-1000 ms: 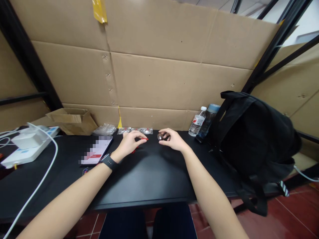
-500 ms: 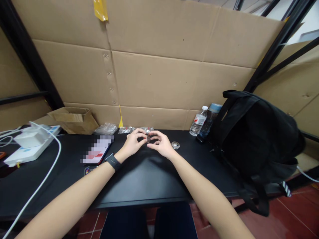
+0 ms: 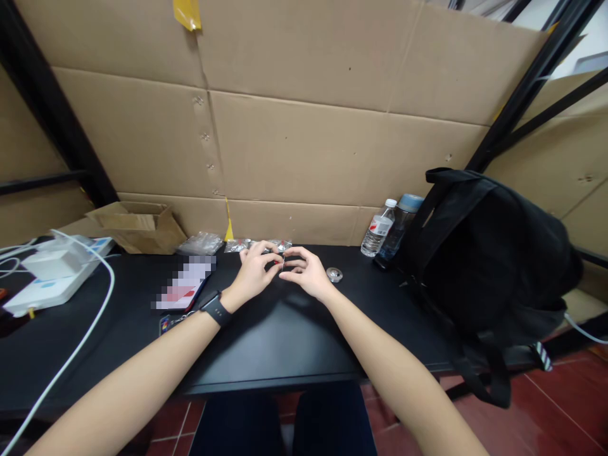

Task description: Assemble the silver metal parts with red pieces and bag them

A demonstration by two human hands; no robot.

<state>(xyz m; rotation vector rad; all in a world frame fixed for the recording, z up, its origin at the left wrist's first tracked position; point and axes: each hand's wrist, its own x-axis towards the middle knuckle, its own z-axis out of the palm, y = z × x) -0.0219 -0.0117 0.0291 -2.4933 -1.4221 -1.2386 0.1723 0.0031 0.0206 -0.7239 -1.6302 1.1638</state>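
My left hand [image 3: 258, 266], with a black watch on its wrist, is closed in a pinch above the black table. Facing it, my right hand [image 3: 305, 271] has thumb and fingers curled round the same small, thin piece [image 3: 284, 263]. That piece is seen edge-on as a narrow light line, and its kind cannot be made out. A speck of red shows by the left fingertips. Right of my right hand lies a small round, clear, shiny object [image 3: 334, 275]. Behind my hands, several small clear plastic packets [image 3: 237, 245] lie along the cardboard wall, partly hidden by my left hand.
A phone [image 3: 184, 285] lies left of my left wrist, a keychain [image 3: 164, 324] below it. Further left are a white power strip [image 3: 61, 275], cables and an open cardboard box [image 3: 137, 228]. Two bottles [image 3: 377, 229] and a black backpack [image 3: 494, 266] stand right.
The small piece between my hands has turned: its dark face showed before, now only a thin light edge. The hands stay nearly in place; the view shifts slightly.
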